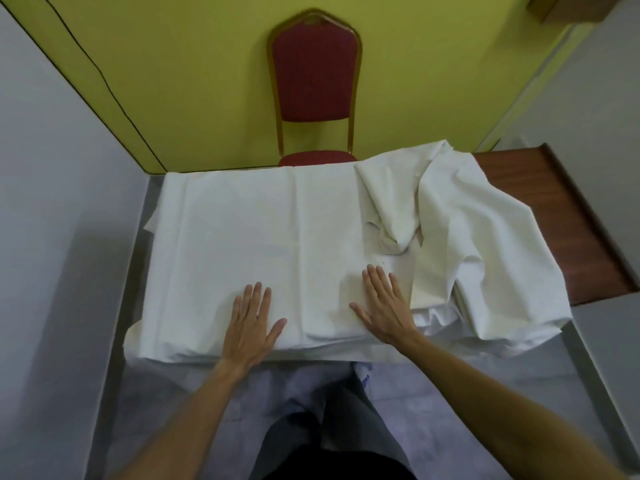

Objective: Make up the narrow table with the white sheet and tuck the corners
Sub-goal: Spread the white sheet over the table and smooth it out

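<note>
Head view: white sheet (263, 230) is spread flat over left part of counter (540, 188), bunched at right. Left grip (251, 323) and right grip (384, 306) are laid flat on its near edge, fingers (257, 296) straight, nothing clasped.

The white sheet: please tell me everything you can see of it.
The white sheet is plain cloth. Its left part lies flat on the table, with faint fold lines; its right part is bunched up, leaving the brown table end bare. The left hand and right hand press flat on it near the front edge.
</note>
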Demonstrator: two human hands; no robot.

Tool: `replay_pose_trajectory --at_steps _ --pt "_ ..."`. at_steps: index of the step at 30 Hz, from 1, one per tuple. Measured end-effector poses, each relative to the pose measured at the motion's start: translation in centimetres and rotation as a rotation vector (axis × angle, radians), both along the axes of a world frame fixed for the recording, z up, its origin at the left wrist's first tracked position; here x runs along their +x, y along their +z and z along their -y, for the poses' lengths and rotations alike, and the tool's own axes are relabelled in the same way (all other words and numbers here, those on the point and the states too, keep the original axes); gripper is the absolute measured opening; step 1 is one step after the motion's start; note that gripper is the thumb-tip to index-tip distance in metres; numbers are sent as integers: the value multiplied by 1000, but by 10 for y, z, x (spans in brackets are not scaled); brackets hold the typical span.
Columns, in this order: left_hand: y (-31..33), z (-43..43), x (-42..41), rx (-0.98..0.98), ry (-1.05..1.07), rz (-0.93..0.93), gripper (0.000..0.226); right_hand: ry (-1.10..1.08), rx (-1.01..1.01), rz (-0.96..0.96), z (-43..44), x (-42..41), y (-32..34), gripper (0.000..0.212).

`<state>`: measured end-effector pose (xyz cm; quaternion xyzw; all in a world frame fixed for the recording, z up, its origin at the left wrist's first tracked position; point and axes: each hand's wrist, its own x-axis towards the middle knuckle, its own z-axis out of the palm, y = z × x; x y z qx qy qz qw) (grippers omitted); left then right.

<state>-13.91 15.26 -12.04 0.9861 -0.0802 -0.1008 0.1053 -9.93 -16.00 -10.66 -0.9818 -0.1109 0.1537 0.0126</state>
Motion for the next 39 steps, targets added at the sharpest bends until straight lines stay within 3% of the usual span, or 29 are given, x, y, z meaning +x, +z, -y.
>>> replay_pose_trajectory --at_steps 10,16,24,26,31,39 --pt "51 112 51 -78 -96 98 77 -98 191 152 34 36 59 69" --pt "53 184 58 -103 2 87 77 -106 253 204 106 83 76 66" --pt "45 307 37 -148 238 83 84 143 210 262 228 152 90 61" --pt "45 331 33 -155 289 61 76 219 195 243 241 166 92 61" --pt "44 367 24 -169 361 81 63 381 194 181 233 189 92 60" --pt "37 388 49 -297 321 145 78 565 143 24 195 207 80 61"
